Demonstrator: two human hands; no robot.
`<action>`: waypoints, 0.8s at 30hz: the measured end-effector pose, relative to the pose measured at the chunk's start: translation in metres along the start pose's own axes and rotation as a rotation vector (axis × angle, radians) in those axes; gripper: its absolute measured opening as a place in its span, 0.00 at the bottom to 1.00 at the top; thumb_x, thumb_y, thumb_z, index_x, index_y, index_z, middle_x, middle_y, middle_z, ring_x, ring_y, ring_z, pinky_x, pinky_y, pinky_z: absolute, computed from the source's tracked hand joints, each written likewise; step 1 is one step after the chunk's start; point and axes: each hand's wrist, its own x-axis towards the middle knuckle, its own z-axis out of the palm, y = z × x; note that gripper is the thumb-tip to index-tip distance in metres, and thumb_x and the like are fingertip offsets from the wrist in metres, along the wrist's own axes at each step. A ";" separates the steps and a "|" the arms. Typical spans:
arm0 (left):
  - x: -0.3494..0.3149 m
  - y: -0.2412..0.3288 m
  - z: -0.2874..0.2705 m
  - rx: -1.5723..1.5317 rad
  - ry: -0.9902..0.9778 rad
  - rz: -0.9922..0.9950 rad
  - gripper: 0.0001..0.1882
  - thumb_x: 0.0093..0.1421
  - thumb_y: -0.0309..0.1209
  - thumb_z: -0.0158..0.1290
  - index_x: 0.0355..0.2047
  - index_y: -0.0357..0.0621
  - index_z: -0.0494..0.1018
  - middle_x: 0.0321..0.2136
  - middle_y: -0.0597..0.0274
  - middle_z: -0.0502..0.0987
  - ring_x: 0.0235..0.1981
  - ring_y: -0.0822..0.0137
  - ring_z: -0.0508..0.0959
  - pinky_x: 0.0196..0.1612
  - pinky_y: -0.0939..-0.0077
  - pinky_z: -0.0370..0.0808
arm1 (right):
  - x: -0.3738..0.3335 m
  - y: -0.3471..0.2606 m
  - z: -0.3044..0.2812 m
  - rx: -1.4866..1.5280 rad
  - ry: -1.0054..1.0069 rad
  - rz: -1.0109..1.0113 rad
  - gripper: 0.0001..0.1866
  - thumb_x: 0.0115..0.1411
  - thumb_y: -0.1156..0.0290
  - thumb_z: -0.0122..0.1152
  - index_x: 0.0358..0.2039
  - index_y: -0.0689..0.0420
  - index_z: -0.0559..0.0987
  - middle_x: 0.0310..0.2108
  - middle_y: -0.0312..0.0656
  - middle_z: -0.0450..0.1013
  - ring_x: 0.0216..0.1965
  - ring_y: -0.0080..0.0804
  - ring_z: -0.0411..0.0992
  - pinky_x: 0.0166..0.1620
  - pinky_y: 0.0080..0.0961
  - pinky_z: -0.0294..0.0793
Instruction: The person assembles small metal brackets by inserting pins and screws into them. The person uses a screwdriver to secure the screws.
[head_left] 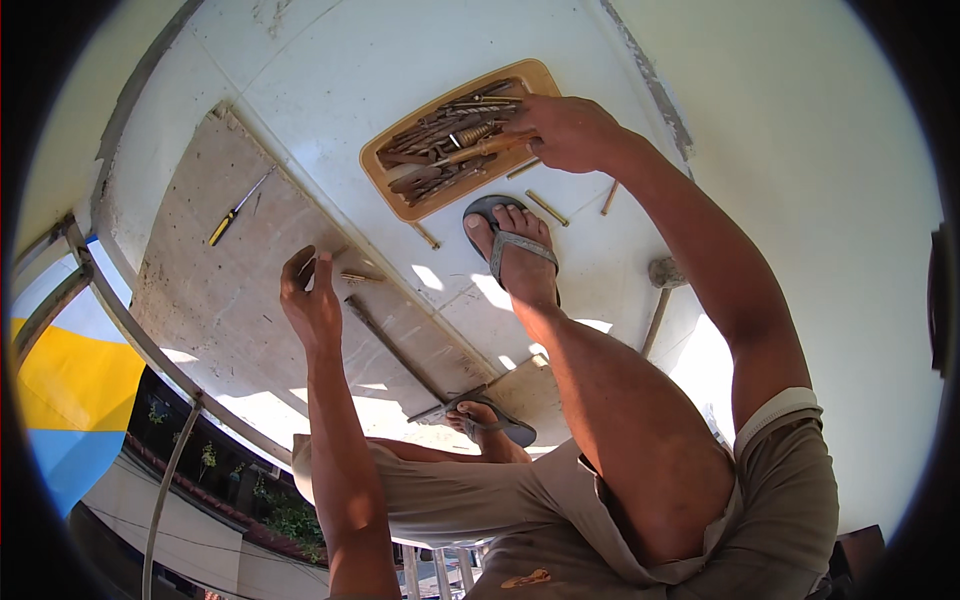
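Note:
My right hand (575, 132) reaches over the right end of a tan plastic tray (372, 165). Its fingers are closed on the end of a wooden-handled tool (490, 150) that slants across the tray; the tool's exact kind is unclear. Under and around it lie several rusty drill bits and metal pieces (430, 133). My left hand (312, 292) hovers over a dusty board (215, 290), fingers loosely bent and apart, with nothing visible in them. Close beside it are small brass-coloured pieces (362, 277).
A yellow-and-black screwdriver (228, 225) lies on the board. Brass-coloured rods (547, 208) rest near my sandalled foot (520, 255). A mallet (666, 272) leans at the right, and a long dark metal bar (395, 345) lies on the board. Metal railing (150, 345) curves along the left.

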 end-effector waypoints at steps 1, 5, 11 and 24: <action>0.000 0.003 0.000 -0.016 -0.023 -0.041 0.20 0.62 0.36 0.60 0.48 0.32 0.78 0.43 0.45 0.81 0.47 0.53 0.81 0.52 0.62 0.75 | -0.004 0.006 0.000 -0.002 -0.001 0.000 0.09 0.58 0.72 0.61 0.39 0.56 0.84 0.48 0.45 0.77 0.46 0.44 0.79 0.47 0.42 0.80; -0.003 0.011 0.002 -0.026 -0.037 -0.061 0.21 0.62 0.37 0.60 0.49 0.32 0.78 0.44 0.46 0.81 0.47 0.54 0.81 0.53 0.62 0.74 | -0.007 0.001 -0.004 0.074 0.016 0.063 0.10 0.58 0.73 0.60 0.39 0.59 0.83 0.46 0.50 0.78 0.45 0.48 0.79 0.49 0.44 0.79; -0.007 0.013 0.003 -0.056 -0.058 -0.084 0.22 0.63 0.38 0.60 0.50 0.32 0.77 0.46 0.47 0.81 0.48 0.54 0.80 0.54 0.63 0.74 | 0.010 -0.005 0.009 0.077 0.165 0.174 0.23 0.58 0.72 0.60 0.54 0.63 0.74 0.45 0.53 0.78 0.48 0.51 0.78 0.51 0.45 0.77; -0.004 0.011 0.007 -0.056 -0.068 -0.083 0.23 0.62 0.39 0.60 0.50 0.32 0.77 0.46 0.47 0.80 0.48 0.54 0.80 0.54 0.63 0.74 | 0.000 -0.014 -0.004 0.497 -0.051 0.224 0.27 0.58 0.70 0.58 0.59 0.56 0.75 0.45 0.51 0.78 0.48 0.49 0.78 0.52 0.41 0.77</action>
